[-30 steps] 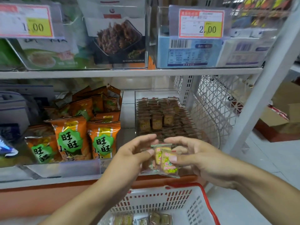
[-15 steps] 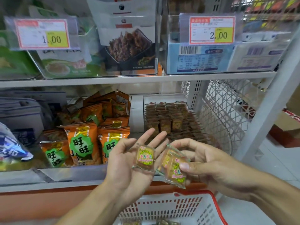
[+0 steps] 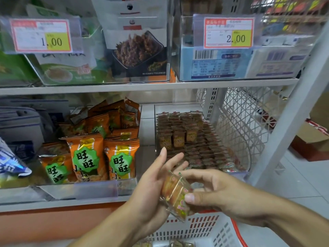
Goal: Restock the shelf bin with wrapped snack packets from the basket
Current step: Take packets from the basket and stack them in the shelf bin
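While both hands meet in front of the lower shelf, the scene reads as follows.
Right hand: right hand [image 3: 219,195] holds a small stack of wrapped snack packets [image 3: 175,195]; thumb on the near face, fingers [image 3: 194,174] curled over the far side.
Left hand: left hand [image 3: 153,182] stands at 9 o'clock of the stack, palm against it, fingers straight, slightly spread and pointing up toward the bin.
Snack packets: clear wrappers, orange contents; held in the air between the hands, above the basket, just short of the bin front.
Shelf bin: clear bin [image 3: 247,157] at 12 o'clock of the hands, already holding rows of like packets.
Basket: white basket, red rim [image 3: 201,229], at 6 o'clock; a few packets lie inside.
Neighbouring stock: orange snack bags [image 3: 85,157] at 9 o'clock of the bin.
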{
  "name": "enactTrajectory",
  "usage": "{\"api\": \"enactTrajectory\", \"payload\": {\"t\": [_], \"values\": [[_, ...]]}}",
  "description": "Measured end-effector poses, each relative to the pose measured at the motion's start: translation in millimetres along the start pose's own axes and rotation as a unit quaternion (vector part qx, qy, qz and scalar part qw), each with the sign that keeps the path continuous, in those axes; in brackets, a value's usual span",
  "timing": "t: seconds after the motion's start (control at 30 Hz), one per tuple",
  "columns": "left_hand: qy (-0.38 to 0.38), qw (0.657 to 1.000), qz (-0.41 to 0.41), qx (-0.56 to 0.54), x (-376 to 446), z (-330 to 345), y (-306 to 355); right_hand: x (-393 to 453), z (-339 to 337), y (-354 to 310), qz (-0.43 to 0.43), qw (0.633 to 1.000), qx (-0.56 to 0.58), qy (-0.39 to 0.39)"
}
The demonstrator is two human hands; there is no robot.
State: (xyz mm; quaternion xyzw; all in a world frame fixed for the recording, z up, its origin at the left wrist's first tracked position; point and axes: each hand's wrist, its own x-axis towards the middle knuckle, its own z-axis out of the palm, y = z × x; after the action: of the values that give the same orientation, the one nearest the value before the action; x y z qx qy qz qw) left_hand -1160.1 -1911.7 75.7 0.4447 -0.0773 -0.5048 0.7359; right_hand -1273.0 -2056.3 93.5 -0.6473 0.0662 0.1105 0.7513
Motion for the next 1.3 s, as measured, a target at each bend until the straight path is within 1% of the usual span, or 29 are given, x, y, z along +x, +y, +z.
{"api": "enactTrajectory", "payload": {"t": [0.07, 0.17, 0.23, 0.27, 0.3, 0.33, 0.37, 0.4, 0.47, 0.5, 0.53, 0.57, 0.63, 0.7, 0.73, 0.77, 0.8, 0.83, 0.87, 0.9, 0.93, 0.97, 1.0, 1.07, 1.1, 1.13, 1.2, 1.3], "values": [[0.025, 1.0, 0.004, 0.011, 0.4, 3.8, -3.1, -0.1, -2.8, 2.3, 0.005, 1.0, -0.023, -0.004], [0.044, 0.999, -0.027, 0.011, 0.6, 7.0, -3.3, 1.1, 0.5, 5.3, 0.001, 0.999, -0.04, -0.004], [0.048, 0.997, -0.053, -0.012, 2.3, 6.1, -0.2, 2.3, 4.7, 3.7, -0.043, 0.995, -0.078, 0.04], [0.046, 0.996, -0.065, -0.028, 3.1, 4.8, 1.3, 1.7, 4.9, 2.1, -0.073, 0.984, -0.141, 0.077], [0.041, 0.995, -0.076, -0.042, 3.2, 4.0, 2.7, 0.6, 3.8, -0.3, -0.1, 0.96, -0.233, 0.116], [0.034, 0.995, -0.082, -0.05, 3.5, 3.7, 3.5, -0.3, 2.1, -2.6, -0.121, 0.926, -0.329, 0.142], [0.033, 0.994, -0.086, -0.052, 4.6, 4.2, 3.3, -0.3, 0.7, -4.4, -0.135, 0.89, -0.408, 0.152], [0.041, 0.994, -0.089, -0.051, 6.5, 5.3, 2.0, 0.7, 0.3, -5.6, -0.141, 0.861, -0.465, 0.151], [0.078, 0.992, -0.087, -0.037, 10.5, 9.6, -1.6, 3.1, 1.3, -5.7, -0.143, 0.827, -0.527, 0.136], [0.101, 0.991, -0.08, -0.026, 12.4, 13.1, -2.2, 4.1, 2.3, -5.6, -0.142, 0.821, -0.537, 0.131], [0.116, 0.991, -0.069, -0.019, 13.8, 16.3, -2.6, 3.9, 2.8, -6.0, -0.135, 0.826, -0.532, 0.128], [0.12, 0.991, -0.061, -0.011, 14.9, 19.1, -2.5, 3.5, 2.2, -7.9, -0.123, 0.839, -0.515, 0.129], [0.104, 0.993, -0.053, -0.001, 17.9, 22.1, 0.8, 2.2, -4.4, -16.4, -0.098, 0.862, -0.476, 0.147], [0.076, 0.997, -0.016, 0.017, 23.4, 20.5, 3.2, 4.0, -22.9, -28.7, -0.102, 0.869, -0.436, 0.209], [0.078, 0.995, 0.018, 0.053, 25.1, 20.9, 3.6, 7.3, -36.6, -35.9, -0.11, 0.857, -0.435, 0.254], [0.093, 0.985, 0.062, 0.128, 26.1, 20.5, 3.2, 13.6, -51.9, -43.6, -0.108, 0.832, -0.456, 0.297], [0.1, 0.958, 0.115, 0.245, 25.9, 17.7, 2.1, 22.5, -67.5, -50.7, -0.089, 0.801, -0.493, 0.328], [0.092, 0.905, 0.169, 0.379, 26.0, 12.9, 0.1, 33.7, -82.2, -55.5, -0.054, 0.774, -0.528, 0.346], [0.073, 0.829, 0.216, 0.51, 27.8, 5.8, -3.5, 47.3, -96.4, -57.1, -0.005, 0.757, -0.549, 0.354], [0.057, 0.75, 0.242, 0.613, 31.1, -1.4, -8.0, 61.9, -109.3, -56.2, 0.042, 0.752, -0.554, 0.355], [0.039, 0.684, 0.252, 0.683, 34.6, -7.9, -12.8, 75.1, -120.7, -53.9, 0.077, 0.75, -0.555, 0.353], [0.024, 0.639, 0.25, 0.727, 37.4, -11.9, -16.8, 86.7, -130.4, -52.1, 0.093, 0.748, -0.557, 0.348], [0.011, 0.609, 0.237, 0.757, 39.5, -14.1, -20.4, 96.0, -138.7, -51.6, 0.095, 0.749, -0.56, 0.341], [-0.01, 0.563, 0.229, 0.794, 41.7, -17.1, -25.5, 109.9, -150.5, -53.4, 0.079, 0.763, -0.553, 0.326], [-0.012, 0.548, 0.231, 0.804, 42.9, -17.9, -26.9, 115.5, -155.1, -53.8, 0.075, 0.768, -0.549, 0.321], [-0.012, 0.542, 0.231, 0.808, 43.7, -18.9, -27.9, 120.5, -159.3, -53.4, 0.077, 0.77, -0.548, 0.318], [-0.015, 0.54, 0.231, 0.809, 45.1, -19.9, -27.8, 127.3, -163.1, -51.3, 0.087, 0.777, -0.536, 0.319], [-0.027, 0.538, 0.214, 0.815, 46.2, -20.6, -25.7, 132.7, -160.7, -46.5, 0.08, 0.811, -0.453, 0.36]]}}
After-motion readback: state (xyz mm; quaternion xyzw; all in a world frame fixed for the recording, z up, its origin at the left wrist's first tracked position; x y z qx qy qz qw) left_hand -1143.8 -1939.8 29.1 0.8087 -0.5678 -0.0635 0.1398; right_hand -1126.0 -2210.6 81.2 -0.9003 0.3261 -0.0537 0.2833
